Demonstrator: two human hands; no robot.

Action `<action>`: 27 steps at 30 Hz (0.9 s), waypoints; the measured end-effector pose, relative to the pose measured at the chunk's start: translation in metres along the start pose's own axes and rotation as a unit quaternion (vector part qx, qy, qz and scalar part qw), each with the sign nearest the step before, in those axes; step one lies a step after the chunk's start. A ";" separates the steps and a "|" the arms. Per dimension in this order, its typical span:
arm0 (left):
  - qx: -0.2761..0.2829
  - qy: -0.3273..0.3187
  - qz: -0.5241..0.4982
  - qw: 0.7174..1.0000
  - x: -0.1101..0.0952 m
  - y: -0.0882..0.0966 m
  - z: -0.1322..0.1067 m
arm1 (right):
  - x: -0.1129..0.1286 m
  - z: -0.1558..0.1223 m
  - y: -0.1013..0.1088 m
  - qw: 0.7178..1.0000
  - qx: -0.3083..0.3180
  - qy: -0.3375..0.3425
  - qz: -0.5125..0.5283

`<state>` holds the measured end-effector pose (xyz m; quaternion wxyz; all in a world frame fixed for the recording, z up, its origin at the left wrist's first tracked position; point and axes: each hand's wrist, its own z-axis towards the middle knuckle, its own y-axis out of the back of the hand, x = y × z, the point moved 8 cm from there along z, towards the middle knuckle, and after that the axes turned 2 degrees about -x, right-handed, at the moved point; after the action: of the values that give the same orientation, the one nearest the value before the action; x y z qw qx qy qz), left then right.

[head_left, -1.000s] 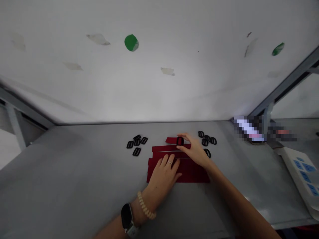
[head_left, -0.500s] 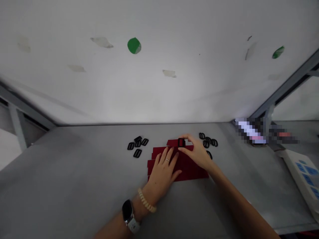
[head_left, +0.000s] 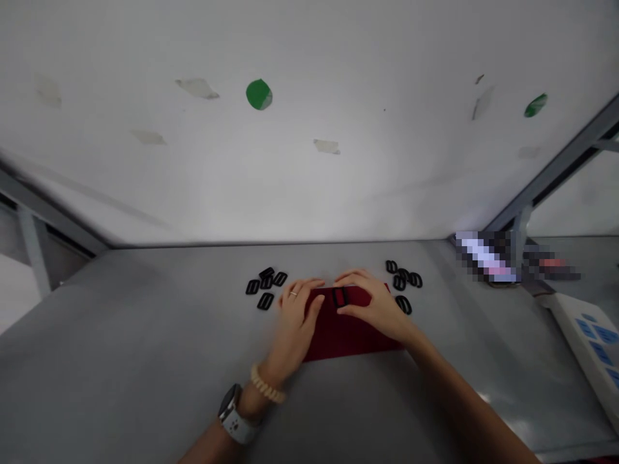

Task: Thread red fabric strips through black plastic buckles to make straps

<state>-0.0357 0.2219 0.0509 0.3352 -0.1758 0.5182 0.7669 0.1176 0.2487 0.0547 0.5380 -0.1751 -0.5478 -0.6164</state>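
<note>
The left hand (head_left: 294, 320) and the right hand (head_left: 376, 306) sit close together on a pile of red webbing (head_left: 351, 332), near but not touching, with a black plastic slider buckle (head_left: 340, 296) between them. The right thumb and fingers close around the buckle and the webbing beneath it; the left thumb rests on the red surface, its fingers reaching just past the pile's left end. The pile lies mid-way along the grey worktop (head_left: 145, 322), flanked just beside by two loose groups of black plastic slides (head_left: 265, 287) (head_left: 402, 278) (a few lie apart from the rest). A ring (head_left: 293, 294) sits on the left hand, with a coiled bracelet (head_left: 267, 385) and a smartwatch (head_left: 231, 412) on that wrist. Further right, there's a white panel with blue keys (head_left: 592, 341) — and, behind it, something too blurred to tell (head_left: 486, 256).
</note>
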 end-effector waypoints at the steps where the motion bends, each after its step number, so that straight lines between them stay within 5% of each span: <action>1: 0.026 0.020 -0.019 0.999 0.005 -0.002 0.002 | 0.002 0.000 -0.001 1.000 0.001 0.001 -0.001; 10: 0.134 0.084 -0.154 0.975 0.027 -0.003 0.012 | 0.009 0.000 -0.003 1.000 -0.010 -0.004 0.024; 18: 0.116 0.105 -0.227 0.961 0.023 -0.014 0.005 | 0.004 -0.004 -0.021 1.000 -0.008 -0.012 0.010; 27: 0.111 0.152 -0.224 0.956 0.039 -0.008 0.008 | 0.003 -0.001 -0.012 0.999 -0.039 -0.022 0.004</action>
<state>-0.0573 0.2448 0.0242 0.4333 -0.3635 0.5923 0.5738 0.1070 0.2442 0.0508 0.5207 -0.2118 -0.5345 -0.6311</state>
